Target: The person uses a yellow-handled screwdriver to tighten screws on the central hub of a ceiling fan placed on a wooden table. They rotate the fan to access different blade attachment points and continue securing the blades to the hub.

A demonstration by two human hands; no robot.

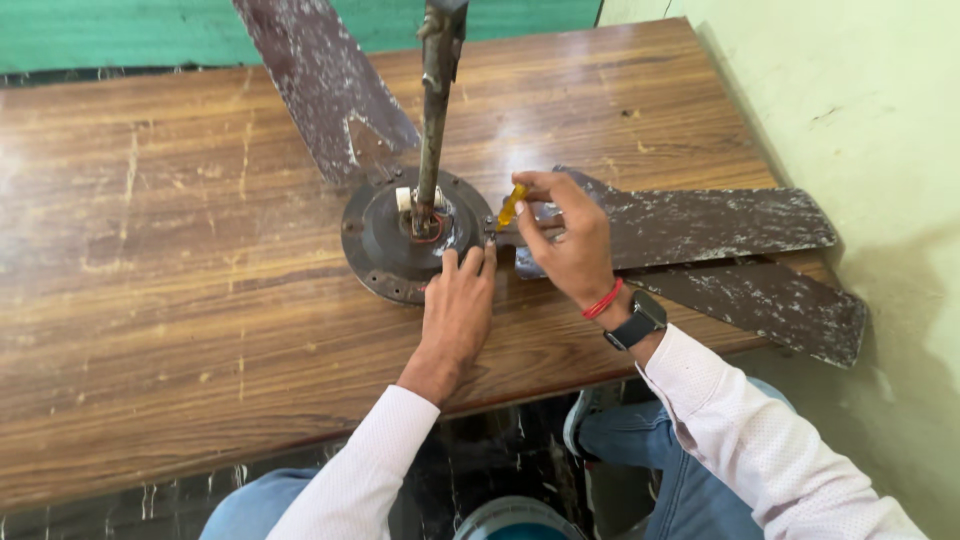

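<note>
left hand (458,300) presses fan hub (400,235); right hand (565,235) pinches yellow screwdriver (510,207) just beside it.

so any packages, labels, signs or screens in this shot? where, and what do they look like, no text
Smartwatch: the only screen, on the right hand wrist, a dark rectangular face on a black band; face too dark to tell more.
No packages, labels or signs show on the wooden table or the ceiling fan motor.
</note>
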